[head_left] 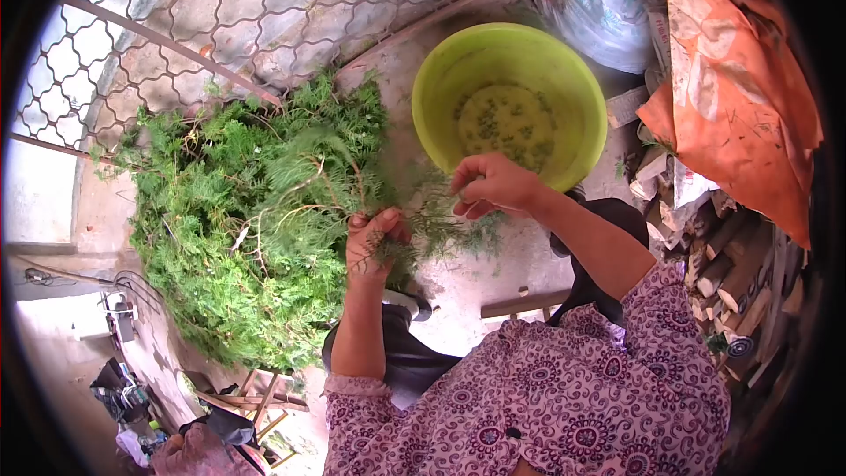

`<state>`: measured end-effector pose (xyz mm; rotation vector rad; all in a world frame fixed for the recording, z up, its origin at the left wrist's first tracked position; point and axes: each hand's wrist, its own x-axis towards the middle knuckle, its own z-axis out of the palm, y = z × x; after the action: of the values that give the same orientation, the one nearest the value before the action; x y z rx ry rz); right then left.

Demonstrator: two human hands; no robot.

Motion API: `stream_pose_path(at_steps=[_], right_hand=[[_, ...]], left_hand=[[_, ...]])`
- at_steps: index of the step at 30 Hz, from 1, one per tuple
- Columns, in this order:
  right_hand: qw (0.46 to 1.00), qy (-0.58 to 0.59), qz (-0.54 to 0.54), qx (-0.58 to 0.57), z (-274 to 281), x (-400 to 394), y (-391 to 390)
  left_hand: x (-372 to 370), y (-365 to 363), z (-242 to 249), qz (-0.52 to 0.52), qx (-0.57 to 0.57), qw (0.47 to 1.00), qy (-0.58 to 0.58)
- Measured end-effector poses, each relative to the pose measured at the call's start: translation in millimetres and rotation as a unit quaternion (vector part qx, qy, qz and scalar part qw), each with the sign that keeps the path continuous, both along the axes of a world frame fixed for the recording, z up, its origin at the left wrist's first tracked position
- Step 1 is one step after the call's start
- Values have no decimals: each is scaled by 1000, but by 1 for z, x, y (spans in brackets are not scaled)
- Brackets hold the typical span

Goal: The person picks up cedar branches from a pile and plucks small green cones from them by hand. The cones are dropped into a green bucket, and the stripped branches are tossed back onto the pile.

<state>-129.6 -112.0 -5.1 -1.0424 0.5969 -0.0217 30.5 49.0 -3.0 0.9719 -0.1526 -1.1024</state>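
Note:
My left hand (pixel 377 242) is closed around a leafy evergreen branch (pixel 330 176), whose feathery sprays stick out on both sides of the fist. Closed in a pinch, my right hand (pixel 495 187) hangs by the near rim of a yellow-green plastic basin (pixel 425 115). What its fingertips hold, if anything, is too small to make out. Small dark green pieces (pixel 507 123) lie scattered over the basin's bottom. To the left of my left hand spreads a big heap of cut evergreen branches (pixel 238 273).
Stacked firewood (pixel 727 273) lies on the right, below an orange sack (pixel 731 115). Behind the basin stands a white woven sack (pixel 604 9). A metal lattice (pixel 220 26) borders the heap at the back. Wooden stool legs (pixel 267 401) show at lower left.

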Motion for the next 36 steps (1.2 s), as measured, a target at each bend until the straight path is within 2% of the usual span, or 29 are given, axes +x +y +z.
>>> stream_pose_path(at_steps=[4,6,12,16,18,19,20,21,22,24,25,27,28,30,33,34,36], right_hand=[[995,-67,-4,78,3,4,5],[984,-87,43,148,-1,7,2],[990,-75,88,81,5,4,6],[994,-69,77,39,4,5,6],[975,-21,101,-195,6,4,4],[975,-21,100,-195,-3,5,3],[903,2,44,-427,-20,5,1],[775,26,-16,-632,-21,4,1],[775,27,-18,-631,-19,0,-3],[830,68,-38,-552,-8,-6,-16],[830,67,-35,-552,-7,-7,-22],[741,136,-82,-653,-9,-14,-32],[741,136,-82,-653,-13,-18,-39],[698,70,-98,-705,-20,-23,-51],[686,36,-151,-711,-20,-27,-54],[688,38,-149,-709,-16,-28,-55],[743,68,-132,-652,-4,-31,-61]], left_hand=[[-4,-2,0,-39,-3,999,-19],[-3,-1,-3,-40,10,998,-46],[-5,-4,-7,-53,18,996,-69],[-5,-5,-11,-71,18,995,-74],[-9,-7,-7,-52,37,991,-118],[-9,-8,-6,-53,37,991,-118],[-7,-8,-5,-21,41,992,-119],[-5,-7,-4,8,46,992,-120],[-1,-5,-4,6,46,992,-120],[8,-2,-8,11,7,995,-97],[8,-1,-14,14,8,995,-96],[7,-3,-23,-1,40,996,-81],[5,-6,-22,-1,40,996,-80],[1,-10,-17,52,98,992,-56],[4,-8,-17,42,67,995,-66],[4,-7,-17,41,70,995,-64],[3,-6,-17,28,75,995,-56]])
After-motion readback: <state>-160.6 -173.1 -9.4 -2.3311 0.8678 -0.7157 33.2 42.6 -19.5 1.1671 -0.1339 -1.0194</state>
